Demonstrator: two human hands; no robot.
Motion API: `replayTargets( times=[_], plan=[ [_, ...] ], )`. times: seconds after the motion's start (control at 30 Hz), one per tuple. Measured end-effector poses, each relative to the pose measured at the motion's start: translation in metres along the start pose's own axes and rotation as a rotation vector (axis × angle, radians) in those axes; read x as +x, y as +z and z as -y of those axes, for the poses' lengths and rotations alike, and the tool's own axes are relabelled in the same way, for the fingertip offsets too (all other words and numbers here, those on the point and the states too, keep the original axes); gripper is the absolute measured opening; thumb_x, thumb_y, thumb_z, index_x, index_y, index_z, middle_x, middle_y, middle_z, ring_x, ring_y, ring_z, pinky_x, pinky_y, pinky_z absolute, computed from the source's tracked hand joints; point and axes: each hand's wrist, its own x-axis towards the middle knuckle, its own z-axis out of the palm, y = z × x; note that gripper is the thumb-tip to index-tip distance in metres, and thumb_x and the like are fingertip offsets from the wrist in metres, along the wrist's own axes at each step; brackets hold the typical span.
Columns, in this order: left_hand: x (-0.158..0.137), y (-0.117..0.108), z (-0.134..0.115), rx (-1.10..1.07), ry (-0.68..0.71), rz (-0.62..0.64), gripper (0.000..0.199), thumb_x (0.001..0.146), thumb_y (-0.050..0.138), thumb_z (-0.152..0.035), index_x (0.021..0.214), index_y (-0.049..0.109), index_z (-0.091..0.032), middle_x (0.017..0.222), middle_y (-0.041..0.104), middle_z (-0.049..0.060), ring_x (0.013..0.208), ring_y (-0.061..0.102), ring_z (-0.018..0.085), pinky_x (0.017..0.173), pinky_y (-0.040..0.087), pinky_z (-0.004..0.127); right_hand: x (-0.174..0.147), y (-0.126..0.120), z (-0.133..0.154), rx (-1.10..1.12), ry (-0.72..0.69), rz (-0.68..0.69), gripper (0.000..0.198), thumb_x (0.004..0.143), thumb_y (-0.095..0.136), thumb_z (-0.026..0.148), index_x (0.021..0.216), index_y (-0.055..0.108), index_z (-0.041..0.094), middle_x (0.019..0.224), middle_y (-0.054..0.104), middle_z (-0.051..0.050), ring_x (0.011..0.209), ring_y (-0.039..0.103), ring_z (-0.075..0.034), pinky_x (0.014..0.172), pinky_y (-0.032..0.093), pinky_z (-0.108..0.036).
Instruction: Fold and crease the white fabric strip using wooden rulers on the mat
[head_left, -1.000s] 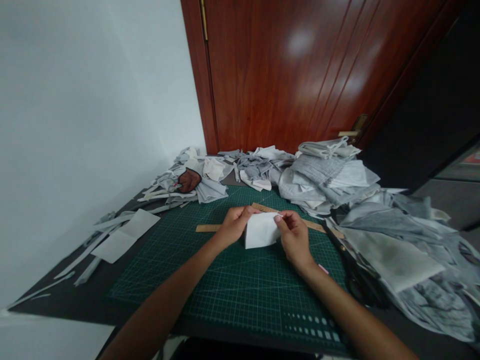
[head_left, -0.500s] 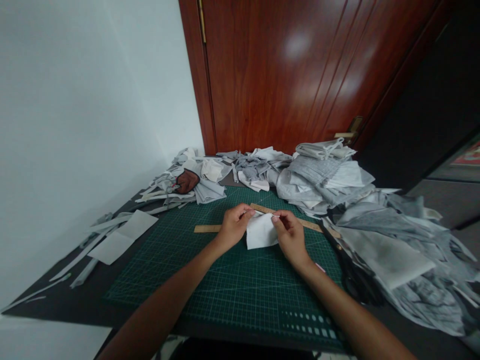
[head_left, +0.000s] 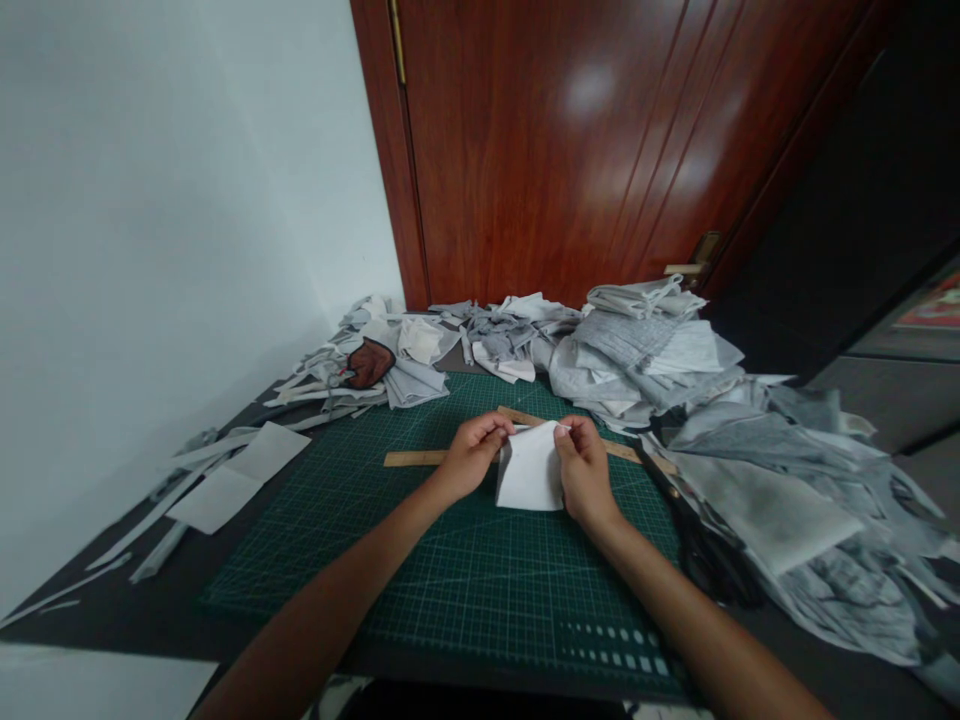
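A small white piece of fabric (head_left: 531, 472) hangs between my two hands, over the middle of the green cutting mat (head_left: 450, 570). My left hand (head_left: 471, 455) pinches its upper left corner. At the upper right corner, the thumb and fingers of my right hand (head_left: 587, 468) are closed on the cloth. Behind the hands, two wooden rulers lie on the mat; one ruler (head_left: 414, 458) shows left of my left hand, and the other ruler (head_left: 622, 452) runs out past my right hand. Black scissors (head_left: 712, 555) rest at the mat's right edge.
Grey and white fabric heaps (head_left: 645, 350) line the back and right of the dark table (head_left: 135, 620). Pale cut pieces (head_left: 217, 497) and thin strips lie at the left. A brown mesh piece (head_left: 370, 363) sits on the back-left scraps. A wooden door (head_left: 525, 150) stands behind.
The white fabric has come up slightly and turned, so more of its face shows and its lower edge hangs straighter. Both hands keep their pinch; the view has shifted slightly.
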Motion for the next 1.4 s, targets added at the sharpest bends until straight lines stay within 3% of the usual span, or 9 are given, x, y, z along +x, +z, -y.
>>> replayTargets(
  times=[0.13,0.3,0.5,0.7,0.83,0.93,1.07,1.23,1.4],
  plan=[
    [-0.001,0.000,-0.001,0.016,-0.031,0.015,0.035,0.083,0.073,-0.052,0.088,0.072,-0.018,0.084,0.070,0.004,0.077,0.061,0.018,0.067,0.045,0.025,0.001,0.000,0.001,0.011,0.019,0.014,0.028,0.090,0.065,0.052,0.089,0.059,0.024,0.080,0.058,0.002,0.072,0.052,-0.018,0.065,0.041,-0.030],
    [-0.004,-0.004,-0.003,-0.070,-0.042,0.089,0.064,0.081,0.068,-0.075,0.101,0.078,-0.015,0.091,0.074,0.009,0.080,0.066,0.021,0.069,0.049,0.028,0.002,-0.001,0.002,0.015,0.020,0.013,0.030,0.088,0.069,0.052,0.091,0.062,0.023,0.081,0.060,0.001,0.074,0.054,-0.019,0.067,0.044,-0.030],
    [-0.003,-0.008,-0.006,-0.116,-0.105,0.243,0.071,0.060,0.097,-0.041,0.122,0.072,-0.018,0.107,0.074,0.009,0.091,0.069,0.022,0.079,0.053,0.031,0.005,-0.006,0.007,0.001,0.005,0.048,0.029,0.091,0.066,0.052,0.091,0.061,0.024,0.081,0.062,0.001,0.073,0.055,-0.019,0.067,0.045,-0.031],
    [-0.005,-0.004,0.011,0.517,0.011,0.176,0.023,0.073,0.086,-0.031,0.090,0.078,-0.017,0.086,0.072,0.005,0.081,0.066,0.022,0.076,0.051,0.032,0.007,-0.015,0.031,-0.088,-0.239,0.106,0.026,0.093,0.066,0.052,0.096,0.063,0.026,0.117,0.067,-0.007,0.109,0.061,-0.026,0.092,0.047,-0.039],
    [-0.012,-0.002,0.012,0.728,0.135,0.345,0.042,0.062,0.096,-0.037,0.098,0.079,-0.023,0.100,0.073,0.006,0.094,0.067,0.027,0.084,0.051,0.034,0.014,-0.021,0.035,0.109,-0.093,0.020,0.029,0.094,0.063,0.057,0.094,0.054,0.030,0.076,0.057,0.004,0.067,0.057,-0.018,0.065,0.049,-0.030],
    [-0.013,-0.004,0.010,0.788,0.160,0.366,0.027,0.072,0.090,-0.039,0.088,0.077,-0.022,0.095,0.069,0.006,0.090,0.065,0.025,0.082,0.050,0.034,0.032,-0.031,0.027,0.321,0.026,-0.138,0.032,0.088,0.071,0.055,0.094,0.052,0.029,0.073,0.056,0.008,0.063,0.057,-0.014,0.062,0.050,-0.027],
    [-0.008,-0.004,0.006,0.485,0.130,0.204,0.035,0.089,0.071,-0.050,0.077,0.073,-0.017,0.090,0.066,0.006,0.086,0.063,0.021,0.077,0.048,0.032,0.063,-0.053,0.013,0.422,0.108,-0.343,0.026,0.080,0.078,0.033,0.085,0.053,0.025,0.077,0.064,0.006,0.070,0.064,-0.013,0.068,0.056,-0.027],
    [0.001,-0.004,0.002,-0.286,-0.165,-0.086,0.056,0.072,0.084,-0.064,0.094,0.073,-0.014,0.089,0.074,0.008,0.079,0.066,0.021,0.068,0.051,0.030,0.083,-0.074,0.000,0.387,0.143,-0.349,0.026,0.071,0.075,0.016,0.080,0.052,0.024,0.073,0.065,0.006,0.066,0.067,-0.015,0.065,0.060,-0.031],
    [0.006,-0.008,0.004,-0.428,-0.260,-0.181,0.051,0.068,0.089,-0.057,0.089,0.067,-0.017,0.077,0.070,0.002,0.065,0.064,0.015,0.052,0.048,0.025,0.078,-0.075,-0.007,0.234,0.078,-0.341,0.022,0.069,0.076,0.021,0.085,0.061,0.023,0.076,0.070,0.003,0.069,0.066,-0.018,0.065,0.057,-0.034]
  ],
)
